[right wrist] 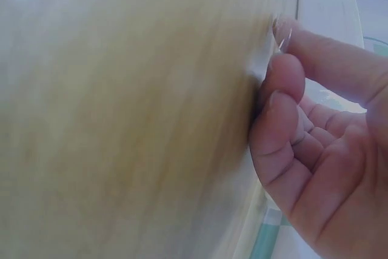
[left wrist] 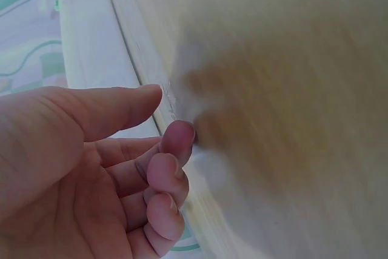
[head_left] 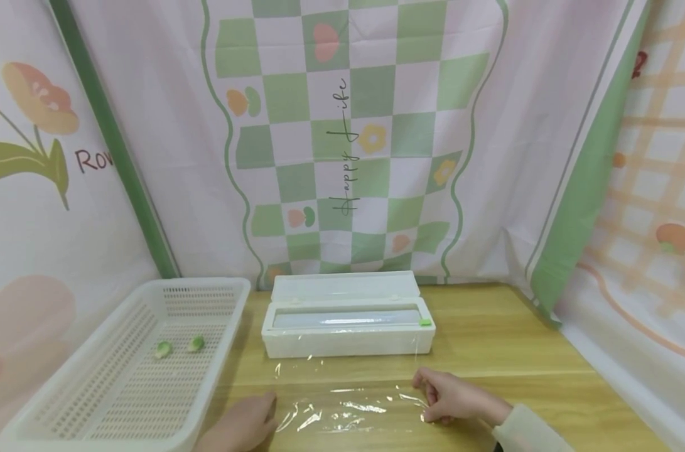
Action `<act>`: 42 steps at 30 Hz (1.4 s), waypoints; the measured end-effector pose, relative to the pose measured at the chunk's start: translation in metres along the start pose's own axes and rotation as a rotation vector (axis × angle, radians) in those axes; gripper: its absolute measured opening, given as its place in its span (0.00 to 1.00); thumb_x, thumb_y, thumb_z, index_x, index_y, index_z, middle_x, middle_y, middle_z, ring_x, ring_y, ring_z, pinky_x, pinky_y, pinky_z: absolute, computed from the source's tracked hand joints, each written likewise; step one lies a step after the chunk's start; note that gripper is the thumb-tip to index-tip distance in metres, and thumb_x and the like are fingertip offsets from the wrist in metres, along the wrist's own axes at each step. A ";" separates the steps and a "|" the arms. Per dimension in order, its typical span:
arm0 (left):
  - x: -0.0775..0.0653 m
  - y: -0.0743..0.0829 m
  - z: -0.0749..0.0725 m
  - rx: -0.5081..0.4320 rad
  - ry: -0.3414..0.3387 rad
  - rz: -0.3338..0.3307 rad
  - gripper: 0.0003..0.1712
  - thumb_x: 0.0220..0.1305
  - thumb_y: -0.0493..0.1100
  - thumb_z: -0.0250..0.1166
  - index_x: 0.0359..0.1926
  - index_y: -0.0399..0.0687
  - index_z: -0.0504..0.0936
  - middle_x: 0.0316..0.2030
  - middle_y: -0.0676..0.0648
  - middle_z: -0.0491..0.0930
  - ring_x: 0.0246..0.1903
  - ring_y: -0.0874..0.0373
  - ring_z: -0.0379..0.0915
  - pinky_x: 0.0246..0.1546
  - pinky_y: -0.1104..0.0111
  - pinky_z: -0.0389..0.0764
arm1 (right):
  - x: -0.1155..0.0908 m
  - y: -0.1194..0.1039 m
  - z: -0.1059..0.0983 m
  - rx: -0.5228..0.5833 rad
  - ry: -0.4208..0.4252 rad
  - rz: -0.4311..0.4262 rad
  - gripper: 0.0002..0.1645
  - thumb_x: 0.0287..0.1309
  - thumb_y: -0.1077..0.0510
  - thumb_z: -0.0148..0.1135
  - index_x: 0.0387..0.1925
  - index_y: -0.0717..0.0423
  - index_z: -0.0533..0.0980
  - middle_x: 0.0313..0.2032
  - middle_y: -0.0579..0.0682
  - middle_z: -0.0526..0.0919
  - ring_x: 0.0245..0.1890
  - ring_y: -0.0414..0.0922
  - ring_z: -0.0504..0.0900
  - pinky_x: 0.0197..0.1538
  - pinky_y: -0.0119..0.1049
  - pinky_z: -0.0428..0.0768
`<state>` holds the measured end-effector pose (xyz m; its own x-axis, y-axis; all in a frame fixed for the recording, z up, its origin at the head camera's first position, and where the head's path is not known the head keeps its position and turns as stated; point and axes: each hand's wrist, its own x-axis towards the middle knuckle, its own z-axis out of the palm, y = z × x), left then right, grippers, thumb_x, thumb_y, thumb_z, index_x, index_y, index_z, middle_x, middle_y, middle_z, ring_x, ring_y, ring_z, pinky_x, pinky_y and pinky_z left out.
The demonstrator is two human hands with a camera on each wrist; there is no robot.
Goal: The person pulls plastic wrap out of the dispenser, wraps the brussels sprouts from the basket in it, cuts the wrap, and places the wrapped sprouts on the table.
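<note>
Two bare hands hold a sheet of clear film [head_left: 348, 408] stretched low over the wooden table [head_left: 489, 339], in front of a long white box [head_left: 348, 342]. The left hand [head_left: 242, 427] curls its fingers towards its thumb at the film's left edge, with a small gap showing between the tips in the left wrist view. The right hand [head_left: 455, 395], fingers bent, pinches the right edge between thumb and forefinger. The box's lid [head_left: 345, 285] stands raised at the back, a shiny roll [head_left: 348, 319] lies inside, and a bright green tab [head_left: 426, 322] sits at the right end. Left of the box, a white perforated basket [head_left: 206, 282] contains two small green-and-white vegetables [head_left: 196, 343], lying apart.
</note>
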<state>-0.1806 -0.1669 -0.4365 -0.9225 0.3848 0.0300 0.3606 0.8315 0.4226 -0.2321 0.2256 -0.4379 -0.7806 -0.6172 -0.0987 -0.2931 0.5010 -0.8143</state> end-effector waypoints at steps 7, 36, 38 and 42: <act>-0.005 0.001 -0.004 -0.046 -0.022 0.022 0.06 0.59 0.41 0.61 0.31 0.46 0.71 0.20 0.58 0.68 0.20 0.64 0.66 0.20 0.69 0.72 | 0.001 0.001 0.001 0.005 0.001 0.000 0.26 0.43 0.68 0.68 0.44 0.63 0.66 0.21 0.50 0.71 0.15 0.38 0.70 0.18 0.27 0.73; -0.005 0.050 -0.120 -0.184 0.247 0.377 0.18 0.65 0.44 0.57 0.54 0.43 0.74 0.25 0.62 0.71 0.23 0.68 0.66 0.23 0.74 0.74 | 0.000 0.004 0.000 -0.026 -0.012 -0.031 0.26 0.42 0.69 0.68 0.42 0.60 0.64 0.21 0.49 0.69 0.14 0.35 0.68 0.16 0.25 0.70; -0.002 0.047 -0.128 -0.176 0.329 0.433 0.17 0.63 0.40 0.59 0.53 0.42 0.74 0.25 0.63 0.71 0.23 0.68 0.67 0.23 0.74 0.74 | 0.000 0.004 0.000 -0.036 -0.016 -0.039 0.26 0.43 0.69 0.68 0.42 0.60 0.64 0.21 0.48 0.69 0.14 0.35 0.68 0.16 0.24 0.70; 0.006 0.040 -0.141 -0.163 0.486 0.491 0.20 0.57 0.33 0.62 0.52 0.40 0.74 0.28 0.61 0.72 0.24 0.67 0.67 0.25 0.73 0.74 | 0.001 0.003 0.000 -0.036 -0.024 -0.039 0.26 0.44 0.67 0.68 0.43 0.59 0.64 0.21 0.48 0.70 0.14 0.35 0.68 0.16 0.24 0.70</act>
<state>-0.1907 -0.1880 -0.2912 -0.6290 0.4458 0.6368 0.7606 0.5221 0.3858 -0.2338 0.2264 -0.4410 -0.7545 -0.6512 -0.0816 -0.3433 0.4976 -0.7966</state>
